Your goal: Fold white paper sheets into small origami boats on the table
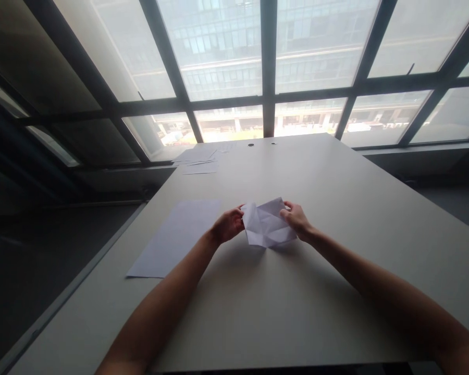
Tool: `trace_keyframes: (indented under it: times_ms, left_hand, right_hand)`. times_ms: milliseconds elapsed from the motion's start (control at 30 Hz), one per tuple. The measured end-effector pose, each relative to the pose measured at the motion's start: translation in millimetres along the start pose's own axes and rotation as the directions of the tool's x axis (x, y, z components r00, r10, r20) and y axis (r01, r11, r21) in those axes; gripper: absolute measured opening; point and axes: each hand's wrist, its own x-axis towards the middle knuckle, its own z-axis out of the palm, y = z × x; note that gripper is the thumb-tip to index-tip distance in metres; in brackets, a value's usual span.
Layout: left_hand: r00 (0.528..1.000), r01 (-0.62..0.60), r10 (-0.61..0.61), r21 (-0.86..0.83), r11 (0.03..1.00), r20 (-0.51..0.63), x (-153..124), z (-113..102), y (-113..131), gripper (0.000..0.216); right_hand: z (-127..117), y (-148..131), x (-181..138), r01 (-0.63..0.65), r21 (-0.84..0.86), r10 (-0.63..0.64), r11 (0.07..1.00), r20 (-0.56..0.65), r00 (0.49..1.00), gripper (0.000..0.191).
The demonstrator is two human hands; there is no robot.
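Observation:
A creased, partly folded white paper [266,224] is held just above the pale table [281,307] in the middle of the view. My left hand [227,225] pinches its left edge with fingers closed. On the paper's upper right corner, my right hand [296,219] grips with curled fingers. Several fold lines cross the sheet, and its lower edge rests near the tabletop.
A flat white sheet [176,237] lies on the table to the left of my hands. Several more sheets [199,159] lie at the far left corner. Two small round holes [261,144] sit near the far edge. Large windows stand behind the table.

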Motion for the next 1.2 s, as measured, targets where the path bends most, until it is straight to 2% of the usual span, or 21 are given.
trace_keyframes:
  times_ms: [67, 133, 200, 233, 267, 300, 333, 400, 467, 633, 800, 967, 1067, 1200]
  left_hand:
    - [0.996, 0.086, -0.081, 0.145, 0.986, -0.041, -0.4, -8.8, 6.0, 0.043]
    - [0.979, 0.141, -0.065, 0.408, 0.902, -0.194, -2.9, -14.2, 11.2, 0.053]
    - [0.941, 0.15, 0.121, 0.709, 0.69, -0.317, -7.0, -12.7, 13.6, 0.063]
    - [0.917, 0.136, 0.249, 0.831, 0.54, -0.312, -8.9, -8.7, 13.0, 0.067]
    - [0.89, 0.096, 0.382, 0.921, 0.378, -0.249, -10.4, -2.6, 11.0, 0.066]
    - [0.844, 0.042, 0.515, 0.976, 0.216, -0.15, -11.0, 5.0, 7.4, 0.062]
    - [0.811, -0.011, 0.583, 0.997, 0.08, -0.038, -10.5, 13.4, 2.1, 0.056]
    - [0.831, -0.161, 0.528, 0.984, -0.073, 0.175, -6.5, 28.7, -12.5, 0.046]
    - [0.87, -0.224, 0.421, 0.967, -0.124, 0.256, 0.1, 37.1, -30.3, 0.044]
    - [0.943, -0.146, 0.274, 0.974, -0.172, 0.19, 12.4, 28.1, -63.0, 0.068]
    - [0.96, -0.105, 0.223, 0.956, -0.273, 0.169, 11.0, 24.8, -63.5, 0.072]
    - [0.963, -0.093, 0.215, 0.951, -0.295, 0.161, 8.2, 29.0, -60.4, 0.071]
    - [0.963, -0.101, 0.213, 0.956, -0.276, 0.164, 8.5, 27.9, -60.6, 0.063]
    - [0.965, -0.094, 0.218, 0.967, -0.237, 0.147, 10.4, 25.5, -59.7, 0.065]
  right_hand:
    - [-5.7, 6.8, 5.7, 0.0, -0.118, -0.004, 0.993, -0.033, 0.999, 0.045]
    - [-9.7, 12.8, 8.1, 0.033, -0.21, -0.045, 0.977, -0.053, 0.998, 0.047]
    - [-11.0, 18.1, 8.4, 0.086, -0.285, -0.106, 0.955, -0.057, 0.993, 0.046]
    - [-10.6, 20.4, 8.0, 0.11, -0.312, -0.134, 0.944, -0.057, 0.989, 0.045]
    - [-9.6, 22.4, 7.4, 0.132, -0.333, -0.159, 0.934, -0.056, 0.986, 0.044]
    - [-8.2, 23.9, 6.7, 0.151, -0.349, -0.181, 0.925, -0.054, 0.982, 0.043]
    - [-6.8, 25.0, 5.9, 0.167, -0.362, -0.2, 0.917, -0.054, 0.978, 0.042]
    - [-4.8, 25.8, 4.3, 0.195, -0.381, -0.231, 0.904, -0.05, 0.972, 0.041]
    - [-4.7, 25.8, 3.0, 0.208, -0.398, -0.247, 0.894, -0.048, 0.968, 0.041]
    - [-8.4, 27.0, 2.7, 0.202, -0.423, -0.241, 0.883, -0.041, 0.97, 0.041]
    - [-9.1, 28.5, 4.4, 0.241, -0.489, -0.306, 0.838, -0.057, 0.95, 0.037]
    - [-15.8, 26.4, 2.0, 0.381, -0.44, -0.382, 0.813, 0.089, 0.92, 0.038]
    - [-20.5, 23.0, -3.1, 0.523, -0.472, -0.486, 0.71, 0.21, 0.849, 0.037]
    - [-23.9, 13.9, -10.9, 0.726, -0.496, -0.555, 0.477, 0.47, 0.686, 0.032]
